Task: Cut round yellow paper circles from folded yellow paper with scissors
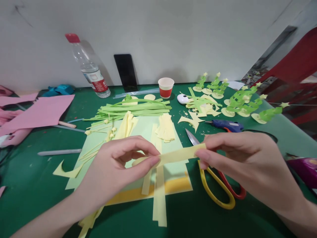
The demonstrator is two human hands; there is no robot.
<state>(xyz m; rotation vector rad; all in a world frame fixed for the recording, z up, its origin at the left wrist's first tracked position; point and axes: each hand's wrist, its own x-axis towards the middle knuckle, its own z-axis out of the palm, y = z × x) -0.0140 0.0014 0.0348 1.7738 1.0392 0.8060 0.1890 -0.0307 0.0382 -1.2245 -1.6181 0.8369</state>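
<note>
Left hand (116, 162), right hand (244, 157), yellow strip (179, 156) between (slightly aslant).

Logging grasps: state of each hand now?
Left hand: closed, pinching the pale yellow paper strip.
Right hand: closed, pinching the same strip.

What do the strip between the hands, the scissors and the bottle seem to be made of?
Pale yellow strip: probably matte paper; it is thin, with straight edges.
Scissors blade: metal, by its silvery shine.
Scissors handle: likely smooth plastic, coloured yellow and red.
Bottle: see-through and glossy, likely plastic, though glass isn't ruled out.
</note>
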